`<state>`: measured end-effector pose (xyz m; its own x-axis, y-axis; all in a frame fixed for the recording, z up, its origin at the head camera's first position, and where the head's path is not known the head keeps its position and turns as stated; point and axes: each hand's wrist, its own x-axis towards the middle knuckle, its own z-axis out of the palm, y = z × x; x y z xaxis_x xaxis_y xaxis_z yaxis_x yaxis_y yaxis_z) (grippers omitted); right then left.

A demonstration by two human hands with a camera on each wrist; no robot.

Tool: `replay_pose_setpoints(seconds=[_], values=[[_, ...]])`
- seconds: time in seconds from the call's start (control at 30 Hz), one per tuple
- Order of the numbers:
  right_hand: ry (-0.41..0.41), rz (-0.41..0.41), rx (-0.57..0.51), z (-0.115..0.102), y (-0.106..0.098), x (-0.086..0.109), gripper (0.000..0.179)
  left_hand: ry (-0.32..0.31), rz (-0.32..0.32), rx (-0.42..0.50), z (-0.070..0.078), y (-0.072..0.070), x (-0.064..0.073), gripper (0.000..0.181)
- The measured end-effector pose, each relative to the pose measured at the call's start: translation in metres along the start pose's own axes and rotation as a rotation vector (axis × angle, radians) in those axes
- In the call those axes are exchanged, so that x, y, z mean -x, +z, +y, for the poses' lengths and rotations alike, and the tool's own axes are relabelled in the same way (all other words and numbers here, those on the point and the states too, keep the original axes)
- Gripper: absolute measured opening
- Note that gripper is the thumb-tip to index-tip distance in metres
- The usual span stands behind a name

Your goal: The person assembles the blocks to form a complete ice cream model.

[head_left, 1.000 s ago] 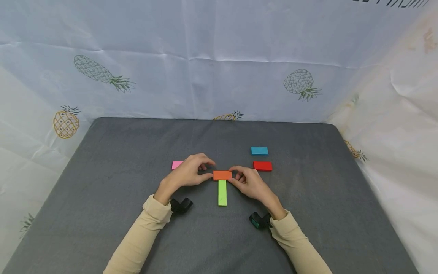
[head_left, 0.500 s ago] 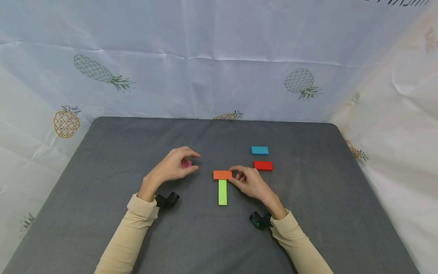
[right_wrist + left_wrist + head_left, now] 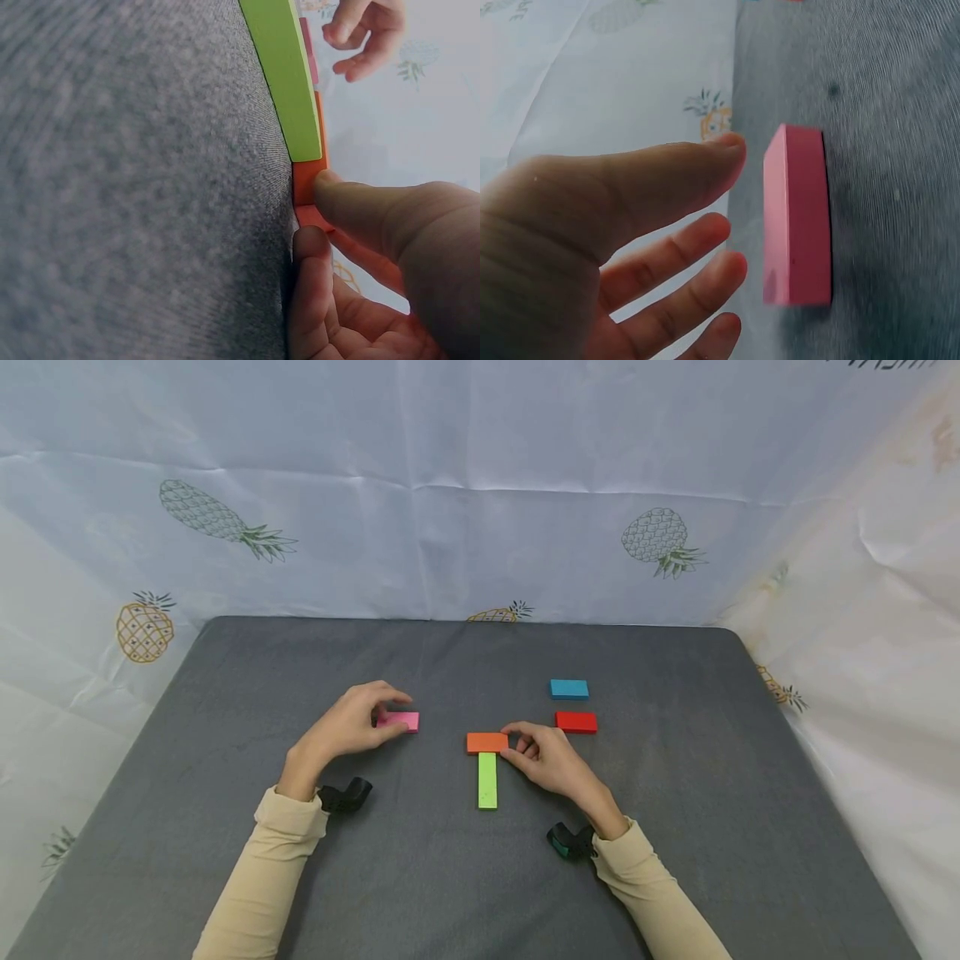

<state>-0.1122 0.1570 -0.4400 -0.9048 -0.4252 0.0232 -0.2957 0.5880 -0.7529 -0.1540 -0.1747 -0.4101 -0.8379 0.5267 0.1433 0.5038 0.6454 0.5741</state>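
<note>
On the grey table an orange block lies crosswise against the far end of a lime-green block, forming a T. My right hand pinches the right end of the orange block between thumb and index finger; the right wrist view shows its thumb on the orange block. To the left, my left hand hovers over a pink block with thumb and fingers spread apart. In the left wrist view a gap separates the thumb from the pink block.
A red block lies just beyond my right hand, and a blue block farther back. White pineapple-print cloth hangs behind the table's far edge and along both sides.
My left hand has moved away from the orange block, leftward to the pink block, which now shows more of its right part. The right hand has stayed at the orange block.
</note>
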Motion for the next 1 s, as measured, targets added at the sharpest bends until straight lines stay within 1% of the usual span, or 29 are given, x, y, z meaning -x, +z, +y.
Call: replay_pose_setpoints(seconds=[0.27,0.43,0.57,0.8,1.0], values=[[-0.008,0.006,0.004,0.0,0.0,0.0,0.029,-0.019,-0.023,-0.036,-0.011,-0.004,0.008,0.033],[-0.004,0.006,0.001,-0.001,0.0,0.0,0.029,-0.064,-0.054,-0.041,-0.014,-0.003,0.01,0.036],[-0.002,0.006,-0.002,-0.002,0.0,0.0,0.029,-0.082,-0.074,-0.042,-0.016,-0.002,0.01,0.036],[-0.005,0.009,-0.003,-0.002,0.001,0.001,0.03,-0.08,-0.069,-0.059,-0.02,0.0,0.01,0.035],[-0.005,0.012,0.0,-0.001,0.001,0.001,0.03,-0.086,-0.064,-0.044,-0.021,0.002,0.009,0.033]])
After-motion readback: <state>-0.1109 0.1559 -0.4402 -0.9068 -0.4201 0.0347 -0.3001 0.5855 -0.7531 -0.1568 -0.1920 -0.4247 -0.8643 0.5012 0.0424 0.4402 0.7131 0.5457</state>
